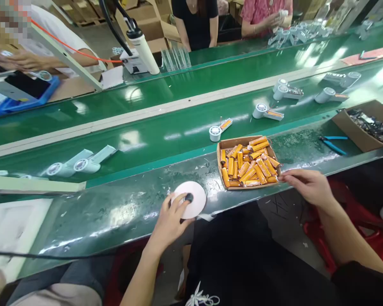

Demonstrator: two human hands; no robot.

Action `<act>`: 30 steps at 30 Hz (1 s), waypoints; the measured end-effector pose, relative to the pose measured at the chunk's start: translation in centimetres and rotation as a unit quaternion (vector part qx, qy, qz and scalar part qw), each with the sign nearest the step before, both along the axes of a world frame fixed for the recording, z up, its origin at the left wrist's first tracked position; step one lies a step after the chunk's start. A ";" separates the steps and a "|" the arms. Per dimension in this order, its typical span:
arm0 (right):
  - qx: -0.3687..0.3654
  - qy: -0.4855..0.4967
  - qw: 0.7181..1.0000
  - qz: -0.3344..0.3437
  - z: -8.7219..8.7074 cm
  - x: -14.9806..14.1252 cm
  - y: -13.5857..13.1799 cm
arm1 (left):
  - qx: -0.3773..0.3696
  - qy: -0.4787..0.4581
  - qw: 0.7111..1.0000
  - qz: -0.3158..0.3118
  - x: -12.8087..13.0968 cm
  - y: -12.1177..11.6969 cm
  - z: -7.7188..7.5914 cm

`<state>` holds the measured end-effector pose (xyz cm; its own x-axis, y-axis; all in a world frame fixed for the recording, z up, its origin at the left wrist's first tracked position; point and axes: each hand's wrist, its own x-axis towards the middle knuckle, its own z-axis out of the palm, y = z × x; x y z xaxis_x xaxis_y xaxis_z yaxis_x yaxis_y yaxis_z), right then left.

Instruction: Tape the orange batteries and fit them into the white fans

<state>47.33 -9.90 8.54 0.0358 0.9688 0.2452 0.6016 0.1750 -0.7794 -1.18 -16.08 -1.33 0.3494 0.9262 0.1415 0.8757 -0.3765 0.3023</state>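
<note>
My left hand (174, 216) is curled over a flat white roll (196, 196) with a dark centre hole, lying on the bench edge; the thumb is at its near rim and the fingers reach toward the hole. To the right stands a shallow cardboard box (221, 176) filled with orange-wrapped cylindrical batteries (248, 172). Beside its right corner my right hand (308, 187) is closed in a pinch, fingertips next to the batteries. What those fingertips hold, if anything, is too small to make out.
On the green conveyor (153, 136) lie several light-blue handheld fan bodies (215, 133), some with orange batteries in open handles. Blue-handled pliers (334, 143) and a carton of small dark parts (354, 131) are at right. A white foam tray (9, 229) lies left. Co-workers sit across the line.
</note>
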 end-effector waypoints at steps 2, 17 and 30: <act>-0.058 0.041 0.994 0.082 -0.2 -3.7 -0.9 | 0.052 -0.027 0.998 0.012 1.9 1.1 1.3; -0.075 -0.034 0.955 0.285 -2.6 -4.8 -1.2 | 0.028 -0.245 0.961 0.123 4.9 2.7 1.5; -0.021 -0.091 0.994 0.055 -4.3 4.5 7.0 | 0.021 -0.279 0.953 0.116 6.8 2.8 0.6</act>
<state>51.81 -2.93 4.28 -0.1131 0.9739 0.1968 0.7125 0.2175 -0.6671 5.63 -13.29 -0.75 -0.0044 0.9586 0.2848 0.6435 -0.2153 0.7345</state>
